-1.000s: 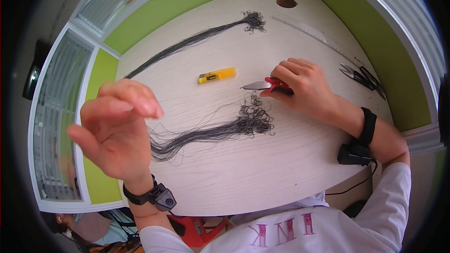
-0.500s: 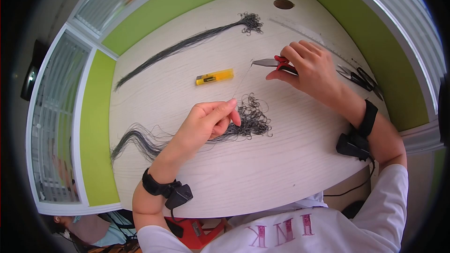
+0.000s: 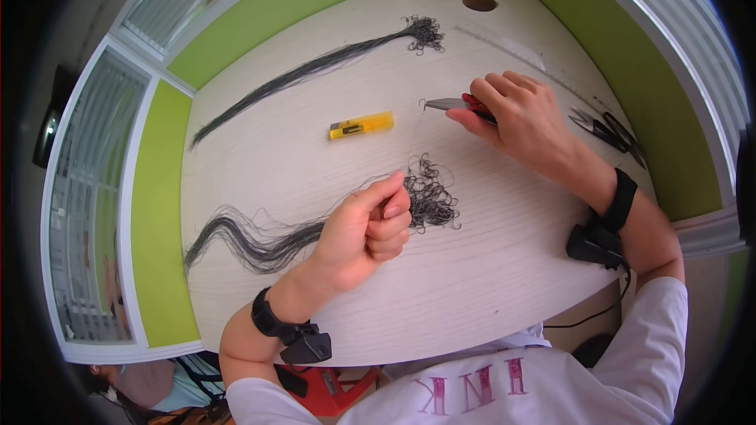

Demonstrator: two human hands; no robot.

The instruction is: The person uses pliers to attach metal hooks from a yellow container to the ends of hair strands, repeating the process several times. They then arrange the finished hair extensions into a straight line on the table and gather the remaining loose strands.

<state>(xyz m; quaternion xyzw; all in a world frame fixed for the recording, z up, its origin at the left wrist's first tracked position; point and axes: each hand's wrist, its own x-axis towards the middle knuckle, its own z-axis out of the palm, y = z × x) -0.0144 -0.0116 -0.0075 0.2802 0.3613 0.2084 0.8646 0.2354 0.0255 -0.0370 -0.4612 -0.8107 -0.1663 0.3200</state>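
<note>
My right hand [image 3: 520, 120] is closed on red-handled pliers [image 3: 449, 104], whose tips point left and grip a small dark hook [image 3: 423, 105]. A thin line hangs down from the hook towards my left hand [image 3: 368, 224]. The left fingers are curled together in a pinch; what lies between them is too fine to make out. Beneath and beside that hand lies a bundle of dark strands [image 3: 260, 250] with a tangle of hooks [image 3: 429, 197] at its right end. A yellow box cutter [image 3: 361, 126] rests on the table between the hands and the far bundle.
A second hooked bundle [image 3: 315, 67] lies at the back. Along the right side are a clear ruler [image 3: 520, 55] and black scissors [image 3: 610, 132]. Green partitions [image 3: 630, 94] border the table [image 3: 441, 291], which has a round hole [image 3: 479, 3]. Another person [image 3: 150, 386] is at lower left.
My left hand has moved slightly down and its fingers have curled tighter. My right thumb has shifted up against the pliers, and the hook at their tips has turned.
</note>
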